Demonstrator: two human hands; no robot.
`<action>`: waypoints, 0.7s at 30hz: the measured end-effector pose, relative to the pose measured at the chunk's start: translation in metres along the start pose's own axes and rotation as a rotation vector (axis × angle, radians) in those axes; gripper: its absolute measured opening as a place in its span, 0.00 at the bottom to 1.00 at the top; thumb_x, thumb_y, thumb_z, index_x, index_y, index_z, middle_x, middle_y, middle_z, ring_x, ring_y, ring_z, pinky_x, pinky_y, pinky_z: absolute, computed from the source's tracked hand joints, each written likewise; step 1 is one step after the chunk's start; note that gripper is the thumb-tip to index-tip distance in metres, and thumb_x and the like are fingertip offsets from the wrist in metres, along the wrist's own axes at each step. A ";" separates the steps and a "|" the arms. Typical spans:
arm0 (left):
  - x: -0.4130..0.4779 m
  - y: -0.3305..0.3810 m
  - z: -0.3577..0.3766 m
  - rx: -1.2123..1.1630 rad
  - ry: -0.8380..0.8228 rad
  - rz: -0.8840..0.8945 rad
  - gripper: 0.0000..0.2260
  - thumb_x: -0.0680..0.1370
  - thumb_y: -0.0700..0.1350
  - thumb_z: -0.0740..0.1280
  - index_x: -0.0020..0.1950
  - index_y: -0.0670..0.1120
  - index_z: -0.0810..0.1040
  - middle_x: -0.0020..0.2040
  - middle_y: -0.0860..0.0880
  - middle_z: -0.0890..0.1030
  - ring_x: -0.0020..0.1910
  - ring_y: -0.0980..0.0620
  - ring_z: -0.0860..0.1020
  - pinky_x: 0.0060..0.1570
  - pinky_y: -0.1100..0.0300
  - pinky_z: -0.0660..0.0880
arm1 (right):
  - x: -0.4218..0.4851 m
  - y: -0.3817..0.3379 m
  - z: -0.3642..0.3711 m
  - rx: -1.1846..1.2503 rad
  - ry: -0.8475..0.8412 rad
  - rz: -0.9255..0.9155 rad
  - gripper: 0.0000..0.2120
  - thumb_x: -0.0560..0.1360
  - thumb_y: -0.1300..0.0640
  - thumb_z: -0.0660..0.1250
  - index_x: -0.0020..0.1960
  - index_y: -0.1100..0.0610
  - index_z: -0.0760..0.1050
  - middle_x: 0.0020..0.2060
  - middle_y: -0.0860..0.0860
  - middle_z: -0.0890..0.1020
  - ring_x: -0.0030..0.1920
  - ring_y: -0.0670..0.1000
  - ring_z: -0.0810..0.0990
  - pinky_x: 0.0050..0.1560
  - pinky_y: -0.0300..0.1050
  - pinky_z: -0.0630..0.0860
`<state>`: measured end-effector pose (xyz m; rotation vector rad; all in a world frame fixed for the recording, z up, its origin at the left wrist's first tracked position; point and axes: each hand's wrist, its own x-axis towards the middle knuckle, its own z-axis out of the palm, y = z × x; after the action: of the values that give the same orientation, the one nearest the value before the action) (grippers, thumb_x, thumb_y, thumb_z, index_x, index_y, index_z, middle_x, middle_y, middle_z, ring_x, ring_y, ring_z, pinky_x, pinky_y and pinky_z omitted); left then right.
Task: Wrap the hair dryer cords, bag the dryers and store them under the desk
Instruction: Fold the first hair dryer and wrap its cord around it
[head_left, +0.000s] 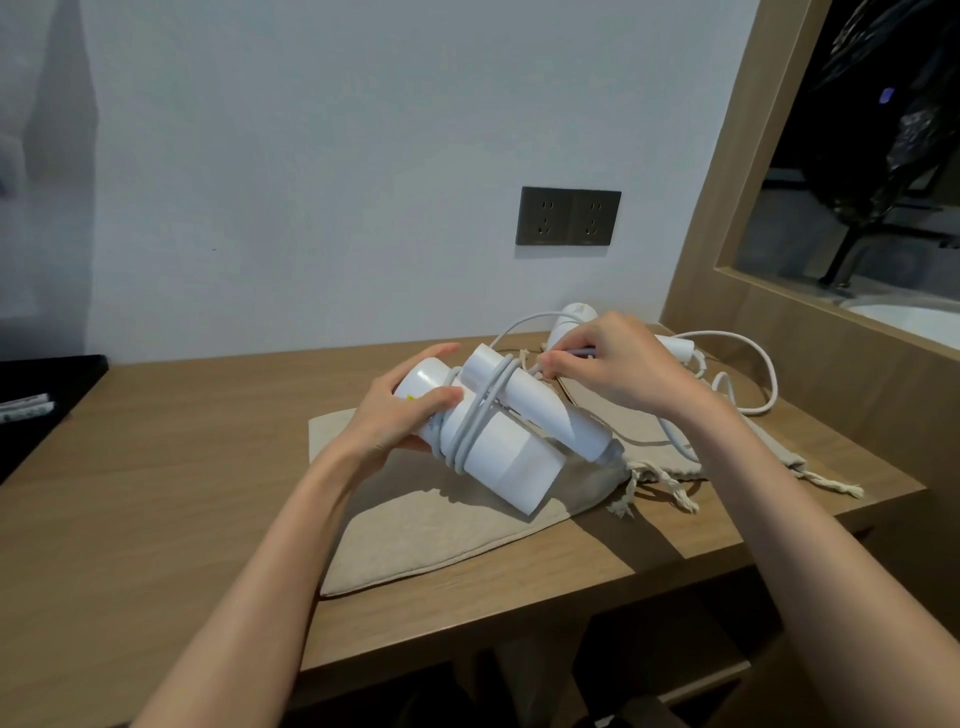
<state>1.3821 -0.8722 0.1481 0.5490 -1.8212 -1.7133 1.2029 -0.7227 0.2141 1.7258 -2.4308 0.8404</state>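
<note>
At the far left edge of the smooth brown wooden desk (182, 467) sits a flat black tray (52, 379) with a pale packet on it. Near the middle, a beige woven cloth bag (415, 530) lies flat on the desk top.

The left hand (410, 410) is above this bag. Its fingers and thumb are curled round the rounded rear end of a glossy white hair dryer (498, 457), which has a cylindrical barrel and a handle folded alongside it. The dryer is tilted, with its open front end low and close to the bag. A grey rubbery cord (478, 410) runs in several close turns round the barrel and handle together.

On the pale wall behind is one dark rectangular socket plate (569, 215) with two outlets.

To the right, the right hand (618, 364) pinches the free length of the cord between thumb and curled fingers, just beside the handle. Behind that hand a second dryer (574, 314), also white, lies on the desk. Its loose white cord (758, 364) sprawls in open loops. A second bag (649, 431) of the same beige cloth lies beneath the right forearm, and its twisted, frayed rope drawstrings (670, 486) trail off it. A wood-framed glass pane (727, 208) stands at the far right.

In all there are two dryers, two bags and two hands.
</note>
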 end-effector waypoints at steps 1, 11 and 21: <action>0.000 0.000 0.000 0.010 0.009 0.008 0.20 0.74 0.39 0.71 0.56 0.64 0.78 0.54 0.49 0.78 0.43 0.50 0.79 0.35 0.55 0.80 | -0.001 -0.001 0.001 0.002 0.012 -0.004 0.09 0.75 0.47 0.66 0.43 0.47 0.84 0.40 0.49 0.85 0.43 0.49 0.80 0.48 0.57 0.79; -0.001 -0.001 0.005 0.042 0.089 0.091 0.15 0.66 0.45 0.73 0.51 0.52 0.78 0.48 0.52 0.78 0.41 0.54 0.78 0.31 0.57 0.79 | -0.004 -0.021 0.008 -0.121 0.108 -0.046 0.11 0.79 0.52 0.62 0.49 0.51 0.84 0.44 0.47 0.85 0.46 0.50 0.79 0.44 0.51 0.77; 0.003 -0.007 0.010 -0.072 0.385 0.173 0.12 0.72 0.38 0.72 0.50 0.52 0.75 0.46 0.52 0.77 0.43 0.51 0.78 0.31 0.54 0.80 | -0.004 -0.039 0.036 -0.001 0.265 -0.201 0.11 0.79 0.58 0.58 0.51 0.61 0.78 0.36 0.53 0.82 0.39 0.53 0.78 0.43 0.53 0.76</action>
<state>1.3730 -0.8673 0.1418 0.6232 -1.4826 -1.4372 1.2488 -0.7444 0.1976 1.6985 -2.0520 0.9706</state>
